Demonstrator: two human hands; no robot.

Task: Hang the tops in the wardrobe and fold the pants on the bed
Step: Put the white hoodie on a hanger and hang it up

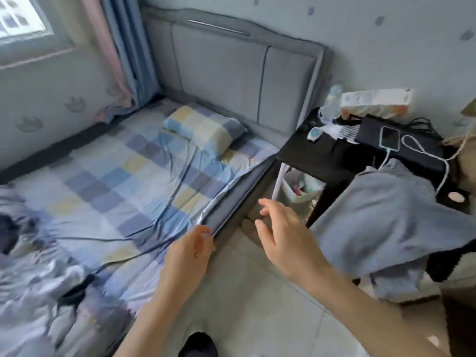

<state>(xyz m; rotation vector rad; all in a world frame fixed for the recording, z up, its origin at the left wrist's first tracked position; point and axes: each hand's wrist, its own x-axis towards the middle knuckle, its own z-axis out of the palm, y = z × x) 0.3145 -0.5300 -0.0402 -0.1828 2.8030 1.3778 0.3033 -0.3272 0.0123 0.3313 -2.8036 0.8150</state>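
A grey-blue garment (386,222) lies draped over the edge of the black bedside table (322,158), just to the right of the right hand (280,228) and not touching it. That hand hovers over the floor with fingers spread and relaxed, holding nothing. The left hand (192,251) rests at the bed (116,176) edge, fingers curled at the checked sheet (144,161); whether it pinches the fabric is unclear.
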